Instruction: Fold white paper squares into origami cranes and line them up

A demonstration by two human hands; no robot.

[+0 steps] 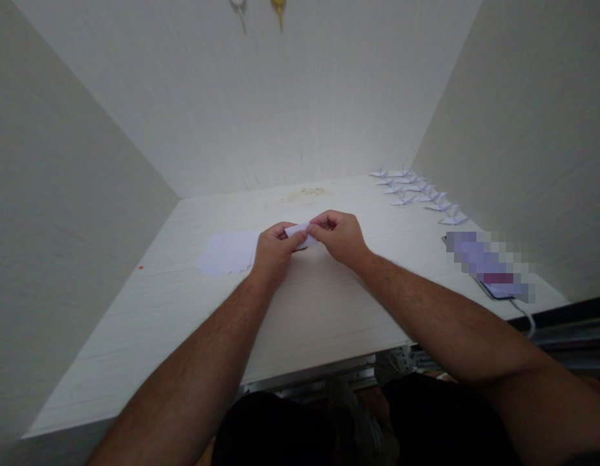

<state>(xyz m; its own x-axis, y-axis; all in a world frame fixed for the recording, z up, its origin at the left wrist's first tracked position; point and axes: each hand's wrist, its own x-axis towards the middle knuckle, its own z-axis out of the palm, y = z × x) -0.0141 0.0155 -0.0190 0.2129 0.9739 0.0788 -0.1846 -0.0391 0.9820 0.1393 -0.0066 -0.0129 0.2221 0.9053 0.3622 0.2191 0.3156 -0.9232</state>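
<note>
A small folded piece of white paper (300, 234) is held between both hands above the middle of the table. My left hand (279, 249) is closed on its left part, the thumb lying over the front of the paper. My right hand (342, 236) pinches the right end between thumb and fingers. The fingers behind the paper are partly hidden. Beside my left hand lie flat white paper sheets (226, 251), their right edge partly covered by that hand.
Several folded paper cranes (428, 193) stand in rows at the back right. A blurred-out phone-like device (488, 265) with a white cable (525, 317) lies at the right. Walls enclose the white table (319, 317) on three sides. Two hooks, one yellow (279, 8), hang on the back wall.
</note>
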